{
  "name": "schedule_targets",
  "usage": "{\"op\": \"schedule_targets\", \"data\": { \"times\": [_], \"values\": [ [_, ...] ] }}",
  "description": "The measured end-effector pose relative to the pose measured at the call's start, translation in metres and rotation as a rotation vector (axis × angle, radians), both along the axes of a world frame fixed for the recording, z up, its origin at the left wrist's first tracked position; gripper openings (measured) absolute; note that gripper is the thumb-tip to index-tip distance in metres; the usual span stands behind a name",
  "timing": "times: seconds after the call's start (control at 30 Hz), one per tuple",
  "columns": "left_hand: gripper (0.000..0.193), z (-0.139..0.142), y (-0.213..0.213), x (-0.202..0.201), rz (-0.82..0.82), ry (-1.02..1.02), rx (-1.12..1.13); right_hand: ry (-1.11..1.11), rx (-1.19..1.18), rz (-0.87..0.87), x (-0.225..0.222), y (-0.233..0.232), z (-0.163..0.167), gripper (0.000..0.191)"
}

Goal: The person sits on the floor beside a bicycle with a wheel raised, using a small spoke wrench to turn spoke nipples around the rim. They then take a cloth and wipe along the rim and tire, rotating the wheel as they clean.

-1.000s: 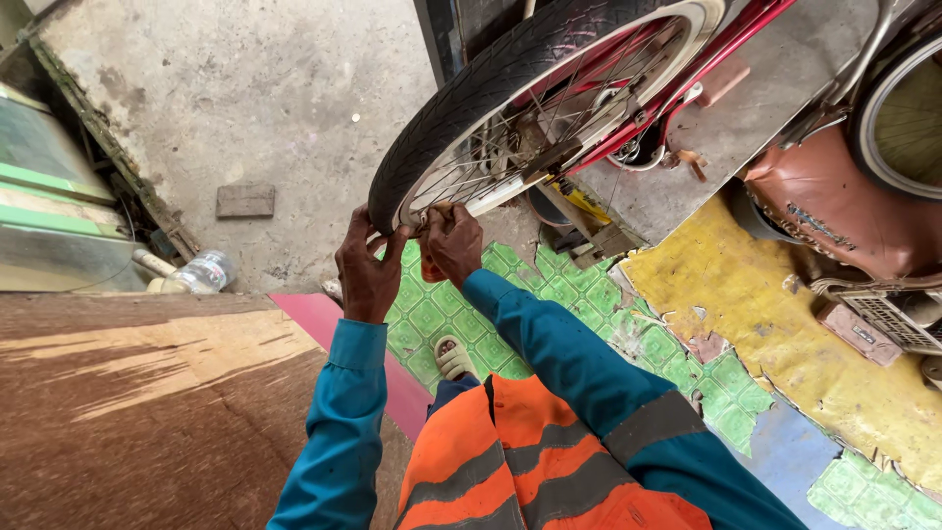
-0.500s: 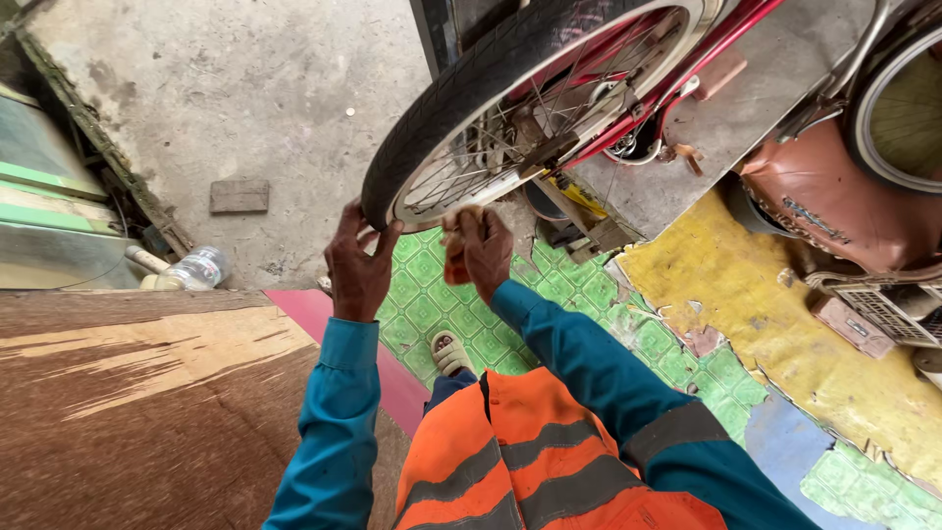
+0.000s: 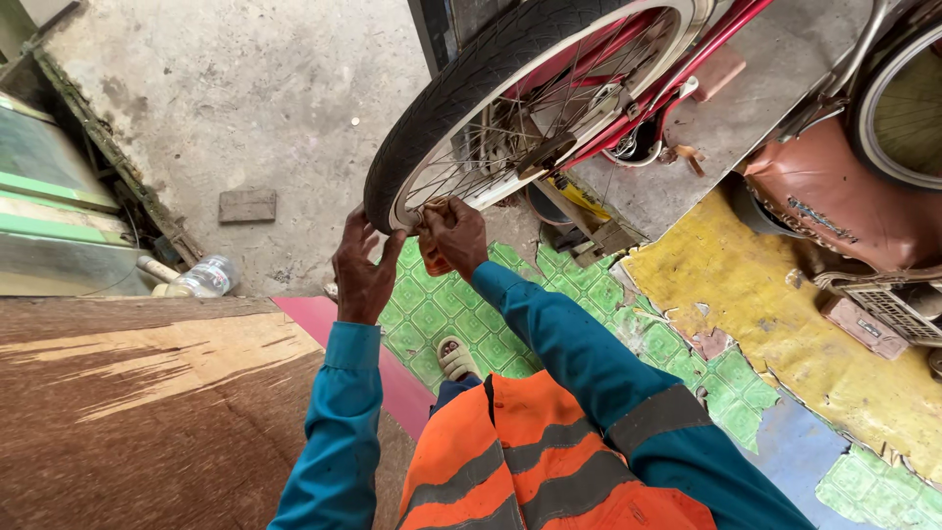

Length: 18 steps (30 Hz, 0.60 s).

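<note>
Bare concrete floor [image 3: 245,88] filled the upper left, a flat block [image 3: 247,205] and plastic bottle [image 3: 203,278] on it; green patterned mat [image 3: 442,314] below center.

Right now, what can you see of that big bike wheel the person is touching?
The bike wheel has a black rubber tyre with fine tread, a pale rim and thin metal spokes running to a hub. It sits in a red frame, tilted across the top of the view above the grey concrete floor. The left hand rests against the tyre's lower edge. The right hand presses a small orange-brown thing against the rim; what it is cannot be told.
</note>
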<state>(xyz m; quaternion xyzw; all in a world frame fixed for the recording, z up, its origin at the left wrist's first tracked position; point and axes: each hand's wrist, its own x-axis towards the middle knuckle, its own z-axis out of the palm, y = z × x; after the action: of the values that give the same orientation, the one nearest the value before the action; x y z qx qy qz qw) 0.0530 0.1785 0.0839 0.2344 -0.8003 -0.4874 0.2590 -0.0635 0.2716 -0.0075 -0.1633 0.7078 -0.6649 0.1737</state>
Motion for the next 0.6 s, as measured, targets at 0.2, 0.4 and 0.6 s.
{"op": "schedule_targets", "data": {
  "times": [0.2,0.4,0.6],
  "values": [
    [0.041,-0.003,0.000,0.002,0.040,-0.004,-0.146,0.059,-0.078,-0.076,0.011,-0.008,0.007,0.017],
    [0.042,0.001,0.002,0.004,0.038,-0.010,-0.108,-0.236,-0.254,-0.186,-0.006,0.009,0.012,0.019],
    [0.042,-0.004,0.002,0.001,0.029,0.003,-0.027,-0.251,-0.373,-0.162,-0.021,0.032,0.008,0.018]
  ]
}}
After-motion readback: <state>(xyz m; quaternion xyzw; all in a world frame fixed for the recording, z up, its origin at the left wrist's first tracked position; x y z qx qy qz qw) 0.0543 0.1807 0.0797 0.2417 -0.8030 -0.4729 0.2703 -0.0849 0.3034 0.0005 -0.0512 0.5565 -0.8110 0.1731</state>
